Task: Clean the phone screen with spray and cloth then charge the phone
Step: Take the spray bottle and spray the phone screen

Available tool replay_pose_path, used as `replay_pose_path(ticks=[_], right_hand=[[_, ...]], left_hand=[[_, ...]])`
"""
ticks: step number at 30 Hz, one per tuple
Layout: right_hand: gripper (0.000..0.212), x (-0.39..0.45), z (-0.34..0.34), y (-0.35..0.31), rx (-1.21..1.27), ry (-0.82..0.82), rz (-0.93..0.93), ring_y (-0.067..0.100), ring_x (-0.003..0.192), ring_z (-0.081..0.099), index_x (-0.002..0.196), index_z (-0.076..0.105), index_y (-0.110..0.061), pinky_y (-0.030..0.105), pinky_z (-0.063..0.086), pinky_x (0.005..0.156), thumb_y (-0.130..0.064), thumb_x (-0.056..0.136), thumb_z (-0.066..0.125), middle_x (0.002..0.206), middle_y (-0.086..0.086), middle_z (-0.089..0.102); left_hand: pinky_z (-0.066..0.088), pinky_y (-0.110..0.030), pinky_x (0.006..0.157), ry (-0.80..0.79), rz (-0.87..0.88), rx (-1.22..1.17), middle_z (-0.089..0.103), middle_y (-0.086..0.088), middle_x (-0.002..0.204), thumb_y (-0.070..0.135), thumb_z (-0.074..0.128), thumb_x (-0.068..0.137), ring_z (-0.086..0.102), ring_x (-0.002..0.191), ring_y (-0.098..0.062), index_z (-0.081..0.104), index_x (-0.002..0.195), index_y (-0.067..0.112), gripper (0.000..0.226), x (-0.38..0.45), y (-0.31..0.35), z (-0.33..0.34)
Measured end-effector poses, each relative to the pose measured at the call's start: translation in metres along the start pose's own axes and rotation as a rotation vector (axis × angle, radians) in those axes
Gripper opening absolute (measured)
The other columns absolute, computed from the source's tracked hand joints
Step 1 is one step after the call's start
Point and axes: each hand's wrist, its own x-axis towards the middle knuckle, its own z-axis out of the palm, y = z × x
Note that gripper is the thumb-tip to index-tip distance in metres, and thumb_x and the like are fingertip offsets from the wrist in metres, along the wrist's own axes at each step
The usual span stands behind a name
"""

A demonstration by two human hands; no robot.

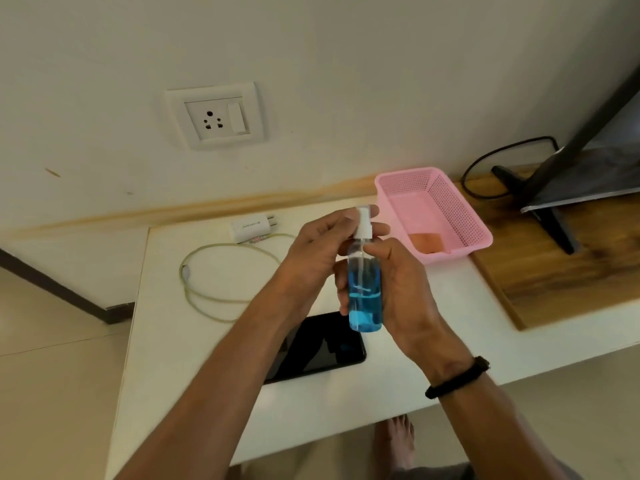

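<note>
Both hands meet above the counter (214, 341) around one spray bottle (364, 289), held upright with blue liquid filling its lower part. The right hand (401, 289) wraps the bottle's body, thumb at the neck and fingers curled round the far side. The left hand (318, 251) reaches in from the other side with its fingers curled at the white pump head (363, 225); whether they press it or only touch it cannot be told.

Directly beneath the bottle and the forearms lies one black phone (322, 348), screen up and dark, flat on the counter; the left forearm crosses over its left end and hides that part. A black band (457, 377) circles the right wrist.

Behind the left hand sits one white charger plug (251, 228) with its pale cable (207, 289) looped loosely on the counter. To the right of the hands stands one pink basket (460, 209), holding one folded orange cloth (427, 242) in its near corner. Beyond it, on a wooden board (561, 271), rests a dark screen on a stand (554, 188) with a black cord (502, 154) arching behind. One wall socket (216, 116) with a switch sits on the wall above the charger. A bare foot (398, 441) shows on the floor below the counter edge.
</note>
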Motion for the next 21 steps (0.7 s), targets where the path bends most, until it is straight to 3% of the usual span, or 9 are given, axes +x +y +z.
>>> replay_pose_path(ticks=[2, 4, 7, 10, 16, 21], right_hand=[[0.050, 0.003, 0.003, 0.001, 0.050, -0.047, 0.016, 0.026, 0.058, 0.061, 0.086, 0.070, -0.013, 0.036, 0.057, 0.056, -0.056, 0.095, 0.045, 0.072, 0.015, 0.065], [0.061, 0.006, 0.007, 0.002, 0.065, -0.071, 0.045, 0.026, 0.055, 0.058, 0.081, 0.068, -0.014, 0.034, 0.054, 0.055, -0.066, 0.098, 0.042, 0.069, 0.015, 0.061], [0.065, 0.008, 0.012, 0.002, 0.092, -0.079, 0.091, 0.024, 0.052, 0.056, 0.077, 0.066, -0.012, 0.030, 0.052, 0.053, -0.071, 0.095, 0.044, 0.066, 0.014, 0.057], [0.067, 0.009, 0.016, 0.002, 0.101, -0.084, 0.141, 0.021, 0.046, 0.054, 0.074, 0.065, -0.013, 0.027, 0.050, 0.049, -0.074, 0.092, 0.045, 0.061, 0.011, 0.055], [0.072, 0.009, 0.022, 0.002, -0.018, -0.033, 0.113, 0.020, 0.041, 0.050, 0.062, 0.061, -0.017, 0.028, 0.047, 0.044, -0.082, 0.089, 0.044, 0.055, 0.009, 0.052], [0.074, 0.010, 0.023, 0.001, -0.064, -0.029, 0.075, 0.020, 0.041, 0.052, 0.061, 0.061, -0.019, 0.029, 0.049, 0.044, -0.086, 0.086, 0.044, 0.055, 0.009, 0.054]], left_hand=[[0.051, -0.027, 0.064, -0.006, -0.011, -0.037, 0.077, 0.002, 0.114, 0.038, 0.046, 0.108, 0.064, 0.094, -0.019, 0.072, 0.127, 0.022, 0.036, 0.002, -0.004, -0.005], [0.049, -0.022, 0.055, -0.028, -0.009, -0.079, 0.076, -0.003, 0.117, 0.040, 0.048, 0.106, 0.064, 0.089, -0.015, 0.072, 0.127, 0.020, 0.037, 0.002, -0.004, -0.008], [0.046, -0.022, 0.042, -0.060, -0.038, -0.166, 0.073, -0.019, 0.116, 0.043, 0.052, 0.104, 0.058, 0.057, -0.014, 0.073, 0.124, 0.017, 0.039, 0.003, -0.005, -0.008], [0.043, -0.020, 0.037, -0.005, -0.082, -0.224, 0.077, -0.012, 0.109, 0.045, 0.058, 0.101, 0.052, 0.043, -0.014, 0.076, 0.117, 0.018, 0.036, 0.003, -0.006, -0.007], [0.048, -0.018, 0.038, 0.079, -0.102, -0.346, 0.078, -0.009, 0.110, 0.042, 0.062, 0.099, 0.062, 0.042, -0.008, 0.076, 0.113, 0.013, 0.035, 0.001, -0.005, -0.001], [0.057, -0.024, 0.054, 0.126, -0.069, -0.259, 0.079, -0.003, 0.113, 0.042, 0.062, 0.099, 0.070, 0.068, -0.015, 0.077, 0.112, 0.017, 0.032, 0.000, -0.004, -0.003]])
